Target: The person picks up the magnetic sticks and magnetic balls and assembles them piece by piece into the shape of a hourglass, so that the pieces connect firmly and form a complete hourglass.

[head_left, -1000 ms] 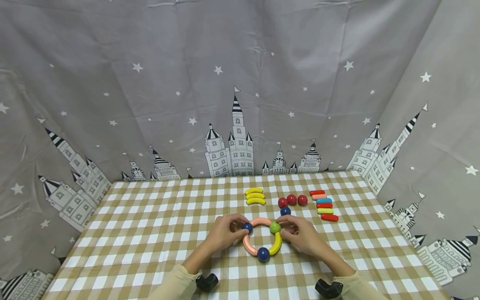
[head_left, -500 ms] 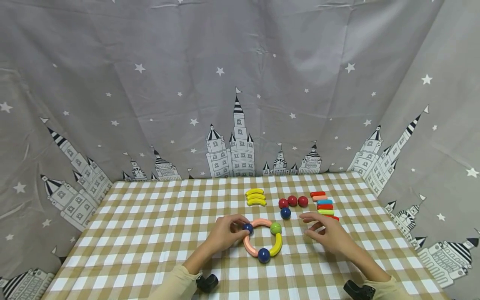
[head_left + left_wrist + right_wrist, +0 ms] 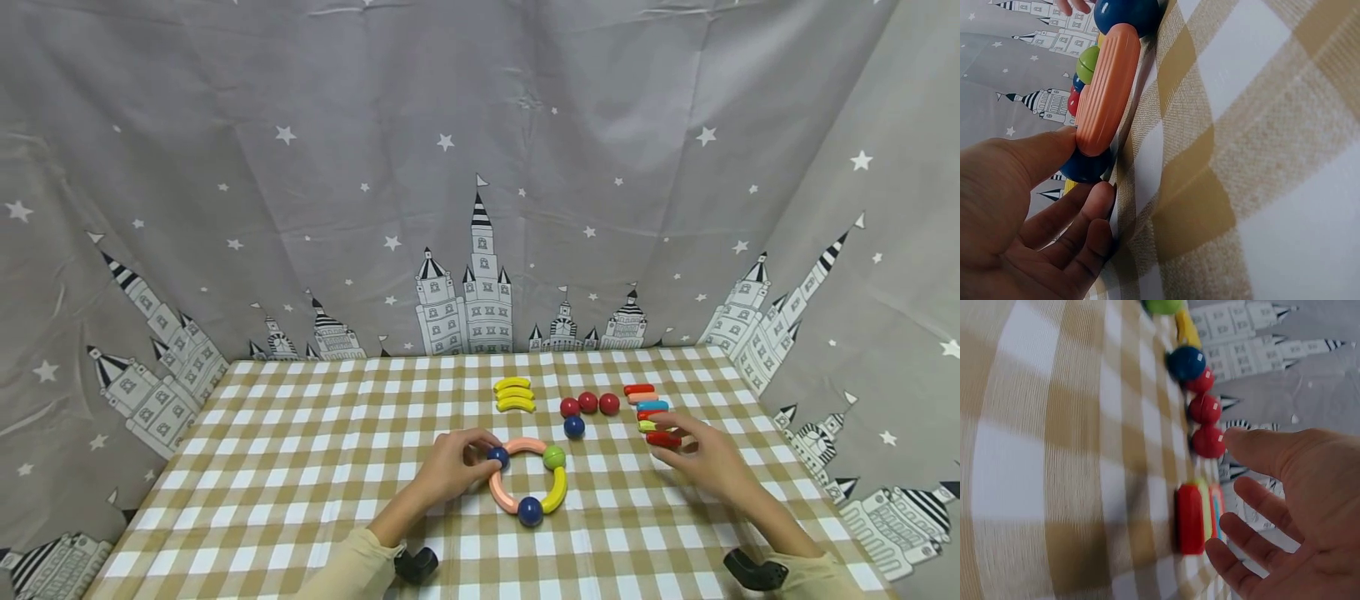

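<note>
My left hand pinches a dark blue ball between thumb and fingers, at the left of a ring lying on the cloth. Two peach curved sticks, a yellow curved stick, a green ball and a second blue ball make up the rest of that ring. In the left wrist view the grooved peach stick meets the held ball. My right hand reaches over the nearest red stick with fingers spread; the right wrist view has its fingers apart from that stick.
Beyond the red stick lie several red, lime, blue and peach sticks in a column. Three red balls and a loose blue ball sit left of them. Three yellow curved sticks lie farther back on the checked tablecloth.
My right hand has left the green ball and moved right to the column of sticks. The left hand keeps hold of the blue ball, and the ring stays in place.
</note>
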Available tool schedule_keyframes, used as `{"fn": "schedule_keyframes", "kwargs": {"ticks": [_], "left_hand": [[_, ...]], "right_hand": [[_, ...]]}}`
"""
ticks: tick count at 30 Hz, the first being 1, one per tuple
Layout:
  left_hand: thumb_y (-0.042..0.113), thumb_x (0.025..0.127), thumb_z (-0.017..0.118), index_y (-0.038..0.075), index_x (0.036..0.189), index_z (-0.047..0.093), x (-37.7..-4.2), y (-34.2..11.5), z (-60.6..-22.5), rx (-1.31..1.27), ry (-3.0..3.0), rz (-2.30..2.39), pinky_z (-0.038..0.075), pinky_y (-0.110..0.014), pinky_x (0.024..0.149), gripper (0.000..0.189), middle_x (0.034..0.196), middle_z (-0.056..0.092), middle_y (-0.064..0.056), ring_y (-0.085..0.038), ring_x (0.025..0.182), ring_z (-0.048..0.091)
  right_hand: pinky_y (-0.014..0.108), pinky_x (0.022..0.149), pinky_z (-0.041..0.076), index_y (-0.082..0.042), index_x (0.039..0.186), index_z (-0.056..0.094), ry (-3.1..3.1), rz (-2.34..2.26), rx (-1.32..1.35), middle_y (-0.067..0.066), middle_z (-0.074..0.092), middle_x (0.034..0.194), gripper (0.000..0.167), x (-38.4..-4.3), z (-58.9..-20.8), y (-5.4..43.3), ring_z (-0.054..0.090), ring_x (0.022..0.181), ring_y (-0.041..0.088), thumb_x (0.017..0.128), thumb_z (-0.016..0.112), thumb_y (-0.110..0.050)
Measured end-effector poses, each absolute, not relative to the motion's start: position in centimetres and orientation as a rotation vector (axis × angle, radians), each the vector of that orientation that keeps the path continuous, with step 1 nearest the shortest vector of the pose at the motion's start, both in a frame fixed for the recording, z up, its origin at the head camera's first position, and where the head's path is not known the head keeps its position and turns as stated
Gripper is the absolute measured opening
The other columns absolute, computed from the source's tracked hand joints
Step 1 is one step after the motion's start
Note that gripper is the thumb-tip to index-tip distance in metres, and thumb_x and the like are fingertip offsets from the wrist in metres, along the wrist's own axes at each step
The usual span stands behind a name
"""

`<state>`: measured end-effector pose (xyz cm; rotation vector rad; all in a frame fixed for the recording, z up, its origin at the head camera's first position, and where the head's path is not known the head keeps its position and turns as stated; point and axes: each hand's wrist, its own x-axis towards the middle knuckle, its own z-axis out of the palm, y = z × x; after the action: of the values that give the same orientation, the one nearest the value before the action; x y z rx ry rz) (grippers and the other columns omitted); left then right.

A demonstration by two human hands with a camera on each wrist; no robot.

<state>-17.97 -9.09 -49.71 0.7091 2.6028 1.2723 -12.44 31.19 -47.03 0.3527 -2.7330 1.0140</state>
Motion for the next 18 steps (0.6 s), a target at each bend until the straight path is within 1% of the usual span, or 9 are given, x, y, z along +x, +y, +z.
{"fn": "schedule_keyframes", "kwargs": {"ticks": [8,12,18], "left_hand": [[0.023,0.092,0.08,0.016,0.11,0.075,-17.9,-9.1,-49.7,0.702,2.598,1.27,0.048,-0.027,0.067,0.02,0.1,0.074,0.002,-0.01,0.077,0.06],[0.024,0.092,0.079,0.016,0.11,0.075,-17.9,-9.1,-49.7,0.695,2.596,1.267,0.048,-0.027,0.066,0.02,0.099,0.074,0.003,-0.01,0.076,0.06],[0.024,0.092,0.08,0.017,0.109,0.075,-18.0,-9.1,-49.8,0.71,2.607,1.265,0.048,-0.027,0.066,0.02,0.098,0.074,0.003,-0.009,0.076,0.059]], "right_hand": [[0.044,0.079,0.057,-0.004,0.125,0.068,-2.766,0.98,0.309,0.015,0.072,0.113,0.045,-13.1,-48.2,32.6,0.068,0.098,0.032,0.083,0.084,-0.004],[0.047,0.081,0.056,-0.003,0.125,0.069,-2.817,0.944,0.248,0.015,0.072,0.113,0.045,-13.5,-48.7,32.7,0.067,0.095,0.029,0.082,0.084,-0.004],[0.034,0.073,0.053,-0.004,0.122,0.07,-2.875,0.912,0.181,0.011,0.073,0.104,0.042,-14.0,-49.0,32.8,0.063,0.084,0.021,0.083,0.084,-0.006]]}}
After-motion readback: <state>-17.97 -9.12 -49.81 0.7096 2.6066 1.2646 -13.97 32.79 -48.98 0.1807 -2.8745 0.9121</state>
